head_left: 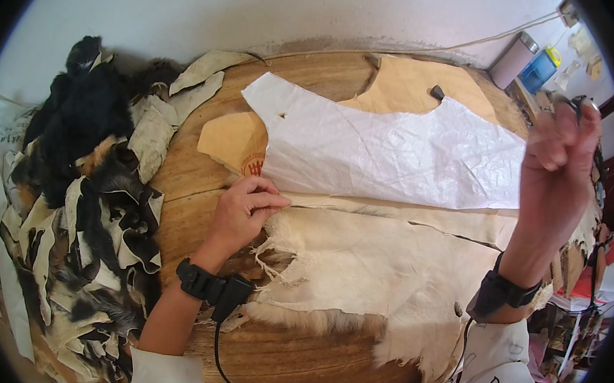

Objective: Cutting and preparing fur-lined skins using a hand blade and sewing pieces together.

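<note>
A pale animal hide (359,259), skin side up with fur along its lower edge, lies on the wooden table. My left hand (245,212) is closed, thumb and forefinger pinching the left end of a narrow strip of that hide. A long cut (453,234) separates this strip from the larger part, gaping toward the right. Directly above the strip lies a white woven-plastic pattern piece (388,154) with curved cutouts. My right hand (559,145) is raised at the right, fingers closed around a small dark, shiny thing (585,103) mostly hidden by them.
Tan paper pattern pieces (428,82) stick out from beneath the white one, with a small black object (437,92) on top. Black and white fur scraps (85,211) are heaped at the left. A metallic flask (513,60) and blue bottle (540,67) stand at the far right.
</note>
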The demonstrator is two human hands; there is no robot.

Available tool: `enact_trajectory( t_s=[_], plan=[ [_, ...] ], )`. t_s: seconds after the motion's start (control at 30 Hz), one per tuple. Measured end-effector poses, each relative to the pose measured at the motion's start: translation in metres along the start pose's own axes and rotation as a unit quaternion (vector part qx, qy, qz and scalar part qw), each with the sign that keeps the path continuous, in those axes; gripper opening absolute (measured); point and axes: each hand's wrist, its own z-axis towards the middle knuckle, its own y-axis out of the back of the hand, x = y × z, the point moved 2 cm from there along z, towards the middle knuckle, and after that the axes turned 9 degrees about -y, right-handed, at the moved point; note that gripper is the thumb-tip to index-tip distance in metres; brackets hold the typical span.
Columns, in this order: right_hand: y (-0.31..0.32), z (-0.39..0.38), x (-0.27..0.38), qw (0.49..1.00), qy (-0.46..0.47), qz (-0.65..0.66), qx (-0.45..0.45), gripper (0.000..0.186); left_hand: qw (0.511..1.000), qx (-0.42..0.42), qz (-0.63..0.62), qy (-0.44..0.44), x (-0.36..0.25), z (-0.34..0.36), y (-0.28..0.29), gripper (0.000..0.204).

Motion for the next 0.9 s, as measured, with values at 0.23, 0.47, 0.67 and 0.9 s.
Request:
enact_trajectory(
  t_s=[0.23,0.47,0.67,0.9],
  plan=[
    [-0.05,-0.014,-0.044,0.981,-0.194,-0.022,0.022,0.02,0.998,0.015,0.044,-0.042,0.003,-0.001,-0.001,0.023],
    [-0.034,-0.001,0.025,0.983,-0.071,0.168,-0.004,0.028,0.998,0.018,0.026,-0.052,-0.007,0.006,-0.001,0.022],
    [-0.026,-0.015,0.022,0.984,-0.079,0.155,-0.029,0.03,0.998,0.015,0.018,-0.057,0.001,0.001,-0.001,0.022],
    [-0.106,-0.023,-0.077,0.904,-0.402,0.008,0.143,0.008,0.995,-0.043,0.081,-0.05,-0.037,0.007,0.015,0.022]
  ],
)
